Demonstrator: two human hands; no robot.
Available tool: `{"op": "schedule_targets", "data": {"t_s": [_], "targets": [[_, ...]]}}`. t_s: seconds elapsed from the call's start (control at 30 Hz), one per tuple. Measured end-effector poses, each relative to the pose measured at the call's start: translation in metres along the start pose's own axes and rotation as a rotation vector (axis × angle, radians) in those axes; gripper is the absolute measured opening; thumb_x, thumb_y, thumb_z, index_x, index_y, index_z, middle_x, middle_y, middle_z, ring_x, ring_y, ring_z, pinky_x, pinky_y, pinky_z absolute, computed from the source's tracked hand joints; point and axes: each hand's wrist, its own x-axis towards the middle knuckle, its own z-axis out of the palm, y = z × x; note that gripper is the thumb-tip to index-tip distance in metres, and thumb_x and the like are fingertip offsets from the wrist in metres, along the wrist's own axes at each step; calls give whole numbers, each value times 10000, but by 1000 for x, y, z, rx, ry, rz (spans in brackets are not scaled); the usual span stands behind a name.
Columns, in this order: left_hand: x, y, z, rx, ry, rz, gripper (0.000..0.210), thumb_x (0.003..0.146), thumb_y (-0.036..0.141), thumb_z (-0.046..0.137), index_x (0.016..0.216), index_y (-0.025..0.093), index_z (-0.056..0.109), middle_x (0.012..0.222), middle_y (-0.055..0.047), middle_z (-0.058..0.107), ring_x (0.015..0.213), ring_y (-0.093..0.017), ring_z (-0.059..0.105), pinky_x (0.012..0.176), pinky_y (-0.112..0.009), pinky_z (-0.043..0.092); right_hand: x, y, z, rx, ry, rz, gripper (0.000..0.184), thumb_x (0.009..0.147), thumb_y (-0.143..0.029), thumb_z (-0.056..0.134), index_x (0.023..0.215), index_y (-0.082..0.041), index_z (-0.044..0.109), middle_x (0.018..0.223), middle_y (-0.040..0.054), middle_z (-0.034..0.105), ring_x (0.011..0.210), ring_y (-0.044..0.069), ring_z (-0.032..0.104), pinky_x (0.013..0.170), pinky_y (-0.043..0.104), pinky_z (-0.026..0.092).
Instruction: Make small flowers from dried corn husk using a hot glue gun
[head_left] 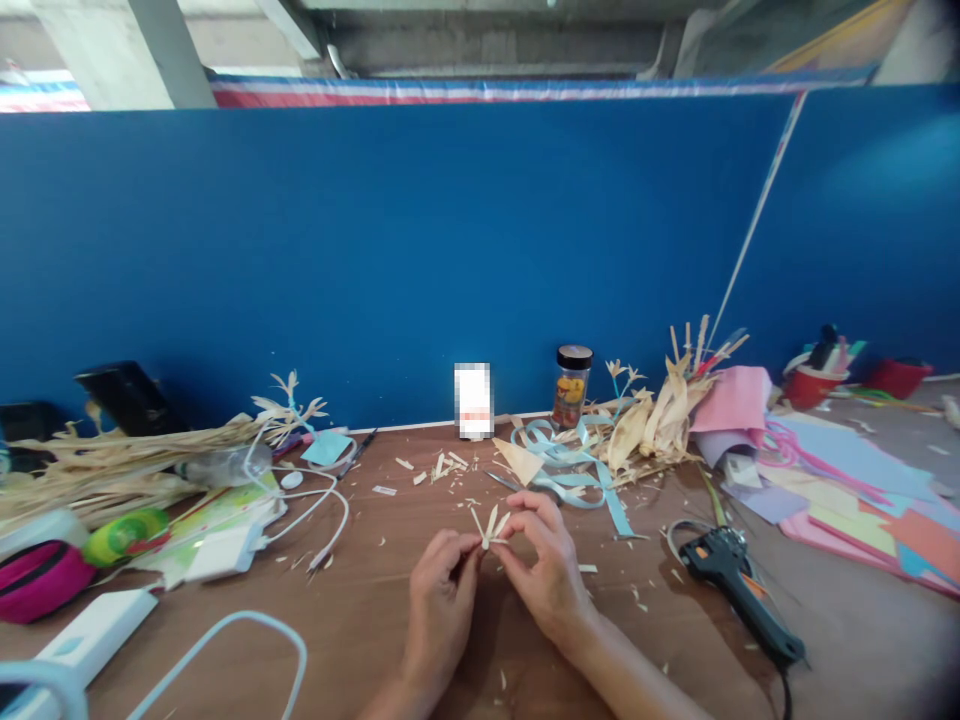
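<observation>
A small pale flower of dried-husk petals (491, 522) is held between my two hands, low over the middle of the table. My left hand (444, 590) is closed, its thumb and fingertips pinching the flower near its base. On the other side, my right hand (546, 572) pinches a petal between thumb and fingertips, its other fingers curved above. Any stem under the flower is hidden by my fingers. Just beyond lie pale husk scraps (442, 467), a folded husk piece (517, 460) and a curled light-blue ribbon (600, 480), with scissors partly under it.
A black glue gun (742, 595) lies to the right, near coloured paper sheets (862, 490). Dried husks (652, 420) and a lidded jar (574, 388) stand at the back. White cables (330, 490), a power bank (225, 552) and a pink pouch (41, 582) occupy the left.
</observation>
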Motion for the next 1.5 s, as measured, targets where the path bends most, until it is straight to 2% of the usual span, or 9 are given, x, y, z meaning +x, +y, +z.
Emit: {"op": "schedule_targets", "data": {"t_s": [0.43,0.5,0.6,0.77,0.9,1.03,1.13,1.3,1.5], "targets": [[-1,0,0,-43,11,-29,169,788,201,474,848,176,630,708,-17,554,660,-141,521,602,-236,407,-3,1,2,73,-56,13,132,714,-113,510,768,-205,588,992,67,491,956,196,471,820,321,383],[-1,-1,0,-29,14,-19,169,787,195,474,855,176,628,716,-20,553,669,-143,521,611,-237,409,-3,-1,1,158,-47,70,141,714,-138,505,836,-194,549,965,69,512,912,188,487,782,302,395],[0,-4,-2,-10,-5,10,173,787,181,468,851,178,629,709,-23,545,668,-144,518,610,-236,410,-1,-4,-1,360,-125,274,166,769,-232,473,926,-179,483,845,44,546,748,146,511,656,244,409],[1,-3,-2,6,-67,46,185,791,175,455,826,186,636,695,-25,540,655,-143,515,594,-228,410,4,0,-4,534,-262,475,230,787,-381,459,742,-161,511,613,-24,486,560,94,432,518,196,332],[1,1,-1,11,-98,39,178,793,182,451,832,184,625,728,-32,552,676,-143,523,614,-230,416,2,9,0,499,-236,538,239,751,-378,499,665,-156,521,534,-47,441,497,79,380,480,193,289],[-1,0,1,57,-84,21,129,761,223,505,817,175,610,687,-16,531,565,-121,487,524,-212,397,0,12,5,541,-201,597,241,738,-367,502,637,-150,521,536,-35,478,495,85,411,480,196,308],[-2,-3,2,64,-47,7,124,740,230,533,829,173,598,674,-6,526,526,-109,467,499,-206,390,-1,12,7,548,-216,606,238,737,-365,502,640,-149,524,537,-30,498,496,90,427,480,196,316],[-3,-3,-1,80,-64,30,119,763,192,495,701,177,596,664,-14,540,582,-122,496,529,-206,392,0,11,5,511,-226,563,227,742,-356,502,632,-159,518,537,-43,479,508,84,414,491,191,307],[-3,-4,-3,94,-78,59,158,786,201,465,819,186,619,741,-38,570,676,-144,533,609,-236,426,4,11,-1,505,-302,608,256,716,-402,533,632,-161,524,503,-57,438,473,73,373,451,188,270]]}}
